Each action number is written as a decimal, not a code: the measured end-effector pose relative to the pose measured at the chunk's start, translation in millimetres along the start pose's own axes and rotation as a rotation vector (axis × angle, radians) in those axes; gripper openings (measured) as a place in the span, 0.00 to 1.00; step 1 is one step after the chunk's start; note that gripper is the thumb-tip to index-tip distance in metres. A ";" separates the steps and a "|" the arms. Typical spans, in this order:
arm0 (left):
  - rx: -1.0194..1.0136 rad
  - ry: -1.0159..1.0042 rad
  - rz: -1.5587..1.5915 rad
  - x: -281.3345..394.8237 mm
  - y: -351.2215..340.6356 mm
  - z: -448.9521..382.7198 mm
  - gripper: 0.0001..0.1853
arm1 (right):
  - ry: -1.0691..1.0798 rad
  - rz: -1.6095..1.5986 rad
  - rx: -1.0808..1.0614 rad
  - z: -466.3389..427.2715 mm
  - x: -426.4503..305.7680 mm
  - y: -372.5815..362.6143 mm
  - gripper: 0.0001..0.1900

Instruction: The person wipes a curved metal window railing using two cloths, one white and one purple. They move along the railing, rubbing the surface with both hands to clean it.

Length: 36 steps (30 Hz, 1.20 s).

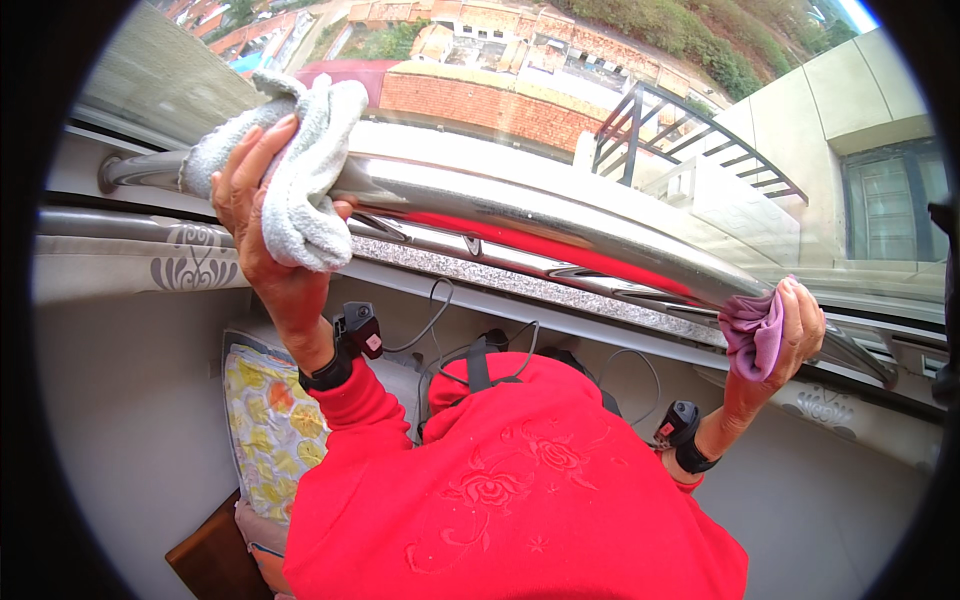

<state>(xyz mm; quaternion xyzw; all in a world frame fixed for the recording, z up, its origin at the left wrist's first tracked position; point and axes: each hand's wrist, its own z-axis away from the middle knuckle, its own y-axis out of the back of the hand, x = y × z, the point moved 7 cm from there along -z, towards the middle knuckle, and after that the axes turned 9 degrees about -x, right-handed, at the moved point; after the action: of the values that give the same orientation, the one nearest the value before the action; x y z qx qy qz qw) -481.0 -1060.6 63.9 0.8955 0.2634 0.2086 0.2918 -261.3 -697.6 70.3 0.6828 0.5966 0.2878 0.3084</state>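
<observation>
A shiny metal handrail (525,206) runs across the window in front of me. Toward its left end, my left hand (259,202) grips a pale, thick terry cloth (311,180) that is draped over the rail, with the thumb below the bar. Near the right end, my right hand (802,326) clasps a folded purple cloth (754,334) against the rail. Part of each palm is hidden by its cloth.
Behind the rail is window glass, with tiled roofs (487,101) far below and a black metal railing (697,135) outside. Cables (442,322) hang at my waist. A stone sill (495,266) lies under the rail. A patterned cushion (274,420) is at lower left.
</observation>
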 end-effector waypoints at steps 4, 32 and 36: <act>0.053 0.021 0.066 -2.0 -0.8 0.5 0.25 | 0.001 0.005 -0.001 0.3 0.1 0.2 0.34; -0.030 0.019 -0.033 21.0 -5.0 0.9 0.29 | -0.016 -0.003 0.008 1.2 1.5 0.0 0.34; -0.046 0.002 0.005 30.6 -10.8 1.9 0.27 | -0.013 0.009 0.010 1.1 1.2 -0.4 0.34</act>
<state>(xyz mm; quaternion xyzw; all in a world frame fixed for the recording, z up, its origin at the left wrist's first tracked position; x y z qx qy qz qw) -460.0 -1035.8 62.3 0.8889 0.2566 0.2163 0.3117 -260.5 -696.5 69.3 0.6888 0.5929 0.2817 0.3076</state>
